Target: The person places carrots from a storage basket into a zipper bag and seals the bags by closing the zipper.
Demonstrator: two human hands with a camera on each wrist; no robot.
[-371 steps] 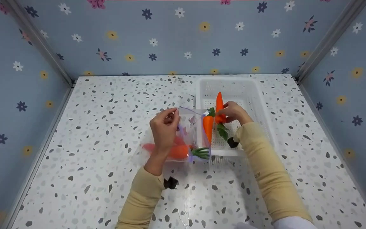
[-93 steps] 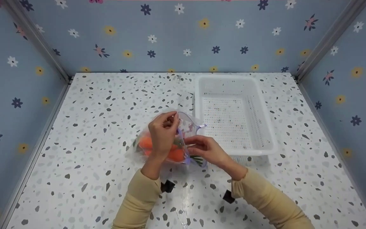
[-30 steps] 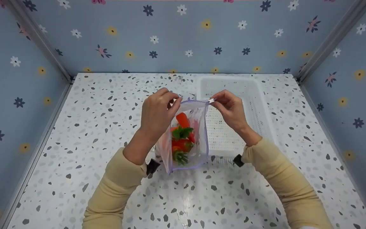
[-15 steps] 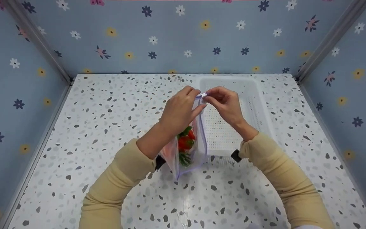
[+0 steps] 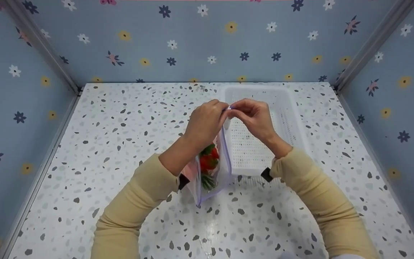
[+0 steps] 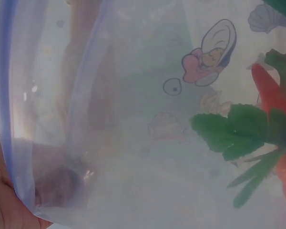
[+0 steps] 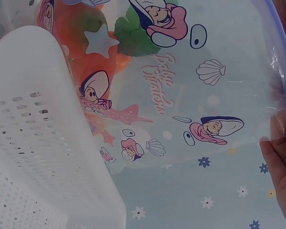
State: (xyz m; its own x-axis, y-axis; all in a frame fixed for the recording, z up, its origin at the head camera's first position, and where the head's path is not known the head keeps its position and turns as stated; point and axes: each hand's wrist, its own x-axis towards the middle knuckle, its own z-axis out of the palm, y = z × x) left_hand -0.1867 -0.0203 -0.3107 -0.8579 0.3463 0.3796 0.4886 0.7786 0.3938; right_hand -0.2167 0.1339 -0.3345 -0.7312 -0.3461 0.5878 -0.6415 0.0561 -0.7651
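Note:
A clear zip bag (image 5: 224, 172) with purple edges and printed cartoon shells stands tilted, its mouth gaping toward the near side. Inside lie orange-red carrots (image 5: 208, 162) with green tops (image 5: 207, 182), partly hidden by the left forearm. My left hand (image 5: 205, 120) pinches the bag's far top corner, thumb and fingers bent. Right beside it, my right hand (image 5: 258, 117) pinches the same corner at the small white zip slider (image 5: 229, 107). In the right wrist view, thumb and fingers close at the purple edge of the bag (image 7: 209, 95). Leafy tops (image 6: 243, 133) show through the plastic in the left wrist view.
A white perforated plastic basket (image 5: 297, 118) stands behind and to the right, under the right hand. The speckled white tabletop (image 5: 128, 126) reaches flower-patterned walls (image 5: 192, 39) at the back and sides. A black block (image 5: 267, 174) sits at each sleeve cuff.
Earlier, the right hand held a carrot over the basket beside another carrot; the basket now shows none. The left hand has since moved right along the bag's rim to meet the right hand.

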